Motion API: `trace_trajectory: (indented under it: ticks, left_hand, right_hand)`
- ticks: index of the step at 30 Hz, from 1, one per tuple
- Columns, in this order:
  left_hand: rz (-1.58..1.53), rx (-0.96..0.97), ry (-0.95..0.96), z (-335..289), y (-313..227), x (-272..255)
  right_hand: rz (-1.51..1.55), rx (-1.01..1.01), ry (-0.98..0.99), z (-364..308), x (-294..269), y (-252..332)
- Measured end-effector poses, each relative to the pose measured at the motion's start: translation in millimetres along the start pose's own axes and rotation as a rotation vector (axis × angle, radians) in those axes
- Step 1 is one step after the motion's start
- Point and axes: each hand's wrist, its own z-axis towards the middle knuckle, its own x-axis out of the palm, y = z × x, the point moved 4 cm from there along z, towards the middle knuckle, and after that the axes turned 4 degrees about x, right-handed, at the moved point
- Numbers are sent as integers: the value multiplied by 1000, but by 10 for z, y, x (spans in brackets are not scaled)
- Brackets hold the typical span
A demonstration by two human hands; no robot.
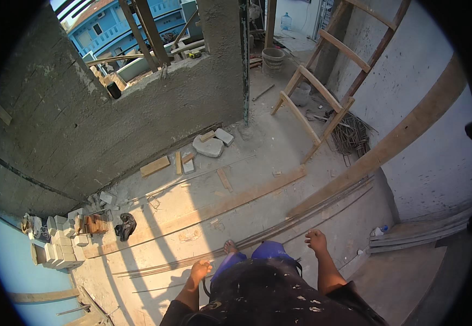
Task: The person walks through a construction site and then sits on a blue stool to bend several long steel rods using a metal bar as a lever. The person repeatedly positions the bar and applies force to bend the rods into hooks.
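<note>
My left hand (pixel 200 270) hangs beside my left thigh with its fingers curled in, and nothing shows in it. On the other side, my right hand (pixel 316 240) is held out from my body, fingers loosely bent and somewhat apart, holding nothing visible. Neither hand touches anything. Long thin metal rods (pixel 192 262) lie on the floor by my feet, nearest the left hand. Just beyond them a long wooden plank (pixel 236 198) lies across the floor. Another long board (pixel 377 144) leans against the white wall at the right, its lower end near the rods.
A wooden ladder (pixel 322 89) leans at the far right, near a bundle of wire (pixel 350 133) and a bucket (pixel 273 61). Stacked pale blocks (pixel 62 247) and a black bag (pixel 125 226) are at left. Concrete chunks (pixel 208 145) and wood offcuts (pixel 155 166) lie along the grey wall.
</note>
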Motion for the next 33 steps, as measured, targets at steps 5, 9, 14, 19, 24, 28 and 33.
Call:
trace_trajectory:
  ticks: [5, 9, 14, 19, 24, 28, 33]
  left_hand:
    - [487, 175, 155, 792, -956, -235]
    - [514, 338, 264, 1345, -2054, 128]
    - [563, 538, 304, 1716, -3487, 876]
    - [484, 572, 392, 1757, -4387, 1383]
    - [682, 554, 404, 1974, -4915, 1498]
    - [649, 628, 381, 2231, -5316, 1547]
    - [578, 678, 334, 2573, -5948, 1489]
  right_hand:
    - [17, 43, -86, -138, 39, -87]
    - [179, 169, -227, -17, -166, -127]
    - [201, 263, -207, 596, -105, -38]
    - [-41, -11, 51, 1688, 365, 698]
    - [-315, -437, -61, 2570, 359, 1962]
    - [-500, -368, -322, 2838, -15, 2394]
    - [-696, -205, -283, 2769, 28, 2138]
